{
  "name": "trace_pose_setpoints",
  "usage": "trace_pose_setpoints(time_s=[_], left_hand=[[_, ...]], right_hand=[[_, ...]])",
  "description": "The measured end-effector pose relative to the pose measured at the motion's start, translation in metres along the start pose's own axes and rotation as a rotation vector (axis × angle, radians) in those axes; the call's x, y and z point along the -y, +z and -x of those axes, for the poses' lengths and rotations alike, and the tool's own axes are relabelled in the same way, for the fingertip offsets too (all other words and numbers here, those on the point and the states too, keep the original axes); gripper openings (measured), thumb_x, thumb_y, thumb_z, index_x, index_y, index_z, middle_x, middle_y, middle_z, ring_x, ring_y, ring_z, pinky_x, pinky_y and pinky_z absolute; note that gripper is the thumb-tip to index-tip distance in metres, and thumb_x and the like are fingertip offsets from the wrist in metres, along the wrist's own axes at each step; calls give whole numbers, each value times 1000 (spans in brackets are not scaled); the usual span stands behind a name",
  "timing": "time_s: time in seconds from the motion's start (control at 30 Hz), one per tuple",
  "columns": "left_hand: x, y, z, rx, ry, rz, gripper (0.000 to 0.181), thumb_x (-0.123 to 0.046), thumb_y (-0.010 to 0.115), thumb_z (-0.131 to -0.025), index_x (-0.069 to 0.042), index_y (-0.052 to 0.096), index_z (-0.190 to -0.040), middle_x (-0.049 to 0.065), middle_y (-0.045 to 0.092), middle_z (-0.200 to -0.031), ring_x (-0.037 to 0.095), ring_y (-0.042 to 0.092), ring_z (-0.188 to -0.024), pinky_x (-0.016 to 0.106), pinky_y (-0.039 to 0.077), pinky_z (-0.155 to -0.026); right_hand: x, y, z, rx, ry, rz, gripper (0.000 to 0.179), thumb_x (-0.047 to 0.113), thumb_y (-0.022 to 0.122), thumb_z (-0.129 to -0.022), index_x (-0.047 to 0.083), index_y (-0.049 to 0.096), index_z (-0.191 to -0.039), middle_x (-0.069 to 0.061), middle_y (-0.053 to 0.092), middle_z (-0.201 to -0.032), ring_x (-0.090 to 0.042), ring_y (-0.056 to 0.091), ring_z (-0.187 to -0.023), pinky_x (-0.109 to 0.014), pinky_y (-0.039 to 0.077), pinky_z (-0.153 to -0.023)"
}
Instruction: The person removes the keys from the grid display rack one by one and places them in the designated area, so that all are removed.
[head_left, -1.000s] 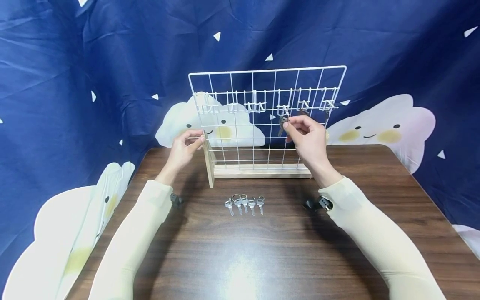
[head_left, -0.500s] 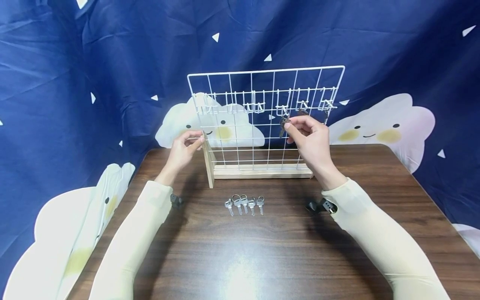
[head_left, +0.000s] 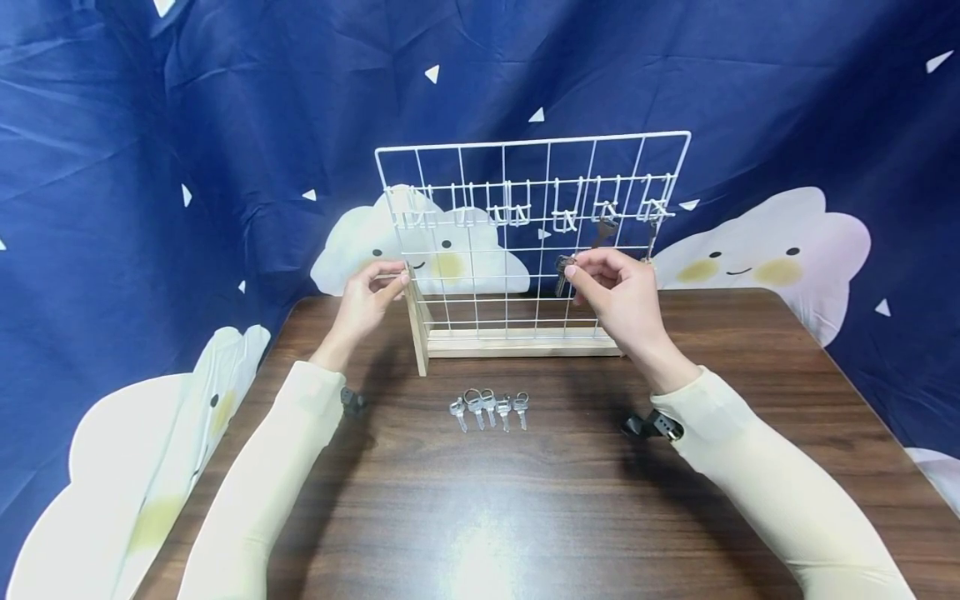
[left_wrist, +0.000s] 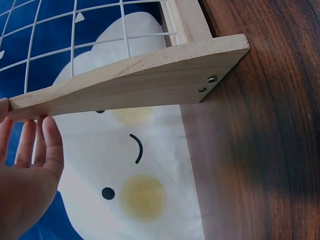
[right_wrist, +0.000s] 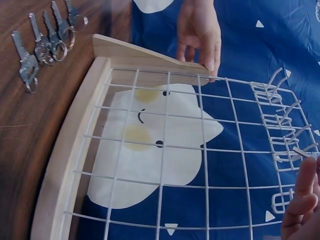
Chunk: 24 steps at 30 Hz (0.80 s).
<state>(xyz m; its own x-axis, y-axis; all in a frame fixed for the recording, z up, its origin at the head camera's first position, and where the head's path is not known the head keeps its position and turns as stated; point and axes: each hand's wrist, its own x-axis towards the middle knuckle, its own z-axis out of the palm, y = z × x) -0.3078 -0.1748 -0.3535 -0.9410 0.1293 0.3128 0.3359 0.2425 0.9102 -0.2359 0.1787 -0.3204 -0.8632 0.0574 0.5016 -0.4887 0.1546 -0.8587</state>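
Note:
My left hand [head_left: 367, 304] pinches the upper edge of the rack's wooden side panel [left_wrist: 145, 82], thumb on one face and fingers on the other. My right hand [head_left: 618, 287] pinches a key [head_left: 562, 277] between thumb and forefinger, in front of the white wire grid [head_left: 506, 275] and just below a white hook [head_left: 565, 222]. In the right wrist view only part of the right hand [right_wrist: 302, 200] shows at the edge. A brown-looking key [head_left: 604, 229] hangs from the hook to the right, and another key [head_left: 653, 232] from the far right one.
Several silver keys with rings [head_left: 489, 408] lie in a row on the brown wooden table [head_left: 420, 475], in front of the rack. More white hooks [head_left: 465, 217] line the grid's upper left. A blue curtain with clouds [head_left: 262, 108] hangs behind.
My right hand has moved down with the key, away from the hook it was held at, and that hook now shows bare. My left hand has stayed on the side panel.

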Motion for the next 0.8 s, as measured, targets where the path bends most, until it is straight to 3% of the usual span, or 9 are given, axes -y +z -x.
trace_pose_setpoints(time_s=[0.43, 0.7, 0.8], left_hand=[[0, 0, 1, 0, -9, -9, 35, -8, 66, -96, 10, 60, -125, 28, 61, -129, 16, 67, -99, 17, 62, -81], [0, 0, 1, 0, 4, -18, 36, -9, 65, -96, 10, 60, -126, 29, 61, -130, 16, 67, -98, 16, 62, -80], [0, 0, 0, -1, 11, -19, 36, -8, 65, -96, 10, 60, -126, 30, 61, -129, 18, 68, -99, 16, 62, -80]], right_hand=[[-21, -2, 18, 94, 115, 96, 21, 13, 72, -91, -4, 67, -100, 20, 69, -72, -2, 64, -56, -14, 56, -54], [-37, -1, 29, 132, 164, 121, 18, 13, 73, -91, -2, 68, -100, 14, 72, -76, -8, 64, -55, -17, 52, -50], [-44, -1, 34, 156, 187, 127, 20, 13, 73, -91, -4, 69, -101, 7, 73, -79, -8, 64, -56, -19, 55, -53]])
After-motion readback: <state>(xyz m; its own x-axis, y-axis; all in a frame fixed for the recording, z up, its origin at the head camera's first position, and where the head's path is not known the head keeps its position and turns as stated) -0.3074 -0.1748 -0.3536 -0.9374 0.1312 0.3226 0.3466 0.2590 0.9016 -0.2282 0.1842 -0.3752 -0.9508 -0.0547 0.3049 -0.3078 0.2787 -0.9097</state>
